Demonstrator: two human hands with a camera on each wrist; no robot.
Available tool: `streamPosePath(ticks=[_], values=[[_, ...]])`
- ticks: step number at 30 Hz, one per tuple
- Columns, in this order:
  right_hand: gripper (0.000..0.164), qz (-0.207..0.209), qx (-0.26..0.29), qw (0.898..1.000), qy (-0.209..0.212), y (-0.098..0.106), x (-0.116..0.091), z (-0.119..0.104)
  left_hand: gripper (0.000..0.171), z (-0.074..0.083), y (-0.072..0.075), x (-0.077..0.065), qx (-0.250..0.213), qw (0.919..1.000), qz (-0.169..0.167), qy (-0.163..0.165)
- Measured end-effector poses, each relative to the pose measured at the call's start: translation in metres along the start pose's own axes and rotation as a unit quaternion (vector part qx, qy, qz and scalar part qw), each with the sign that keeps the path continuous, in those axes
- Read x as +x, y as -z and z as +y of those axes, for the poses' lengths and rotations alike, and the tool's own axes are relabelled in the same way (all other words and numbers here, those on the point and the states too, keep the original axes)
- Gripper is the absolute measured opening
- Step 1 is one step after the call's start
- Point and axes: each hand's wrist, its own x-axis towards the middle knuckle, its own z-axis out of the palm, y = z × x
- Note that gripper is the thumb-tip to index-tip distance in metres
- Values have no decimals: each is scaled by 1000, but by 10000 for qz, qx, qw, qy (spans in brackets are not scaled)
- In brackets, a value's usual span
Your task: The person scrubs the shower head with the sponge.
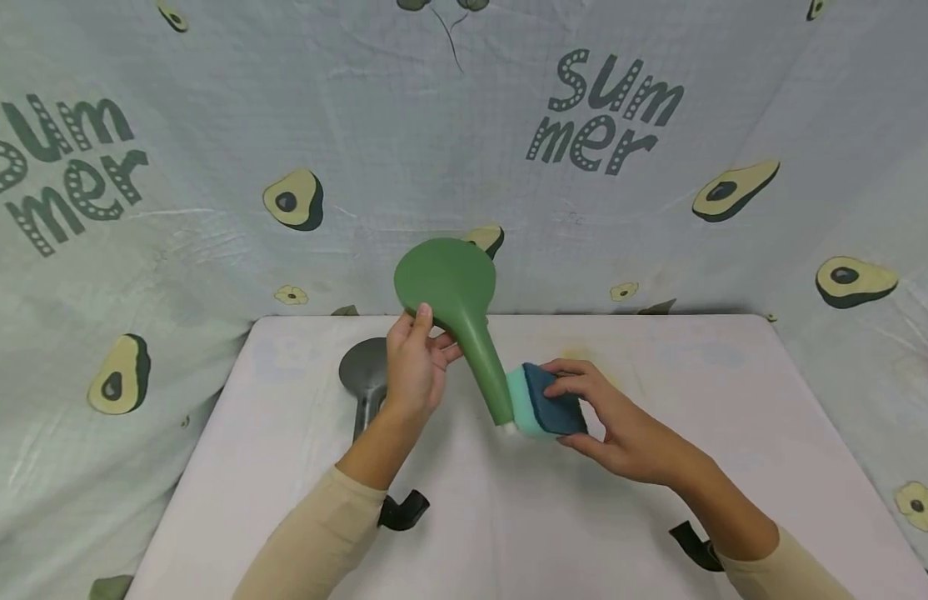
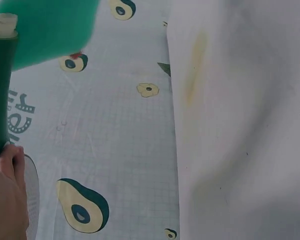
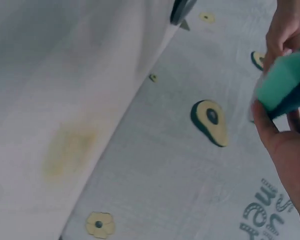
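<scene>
**Held high at the neck, sponge low at the tip: slipping looks the main hazard**

Left hand grips the green shower head at its neck, thumb on the near side. It is up off the white table, round end high and left, handle slanting down to the right. Right hand pinches a 2-tone sponge, thumb below, fingers over the dark pad, pale green foam facing the handle. Head view suggests foam touching handle just above the white tip; wrist views don't settle it.

Risks, as I judge them:

- Just 1 hand carries the shower head, near its round end, with the sponge at the far end. A hard push there would act as a lever and could twist the neck out of the fingers. Water would make that likelier (can't tell whether the sponge is wet).
- Sponge is pinched at its edges. Too light a squeeze and it might drop; too tight and the foam may buckle, bringing knuckles against the handle.
- Tip looks threaded; foam could snag and tear.
- Grey shower head lies beside the left forearm, partly hidden by it. A lowered arm, or the black strap, might knock it.
</scene>
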Motion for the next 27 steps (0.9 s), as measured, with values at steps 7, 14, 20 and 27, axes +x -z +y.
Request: streamPosePath(ticks=[7,14,20,27], values=[[61,354,-2697,9553,1160,-7,11,-31,39,-6,-3,0,114,9994,320,31],[58,0,-3932,9061,1563,-27,23,-55,37,-8,-4,0,471,9984,276,-128],[72,317,-2476,9606,1218,-24,17,-45,39,-4,-2,2,151,9996,230,48],[85,537,184,9984,21,-20,-1,-16,44,3,-4,2,-362,9993,101,19]])
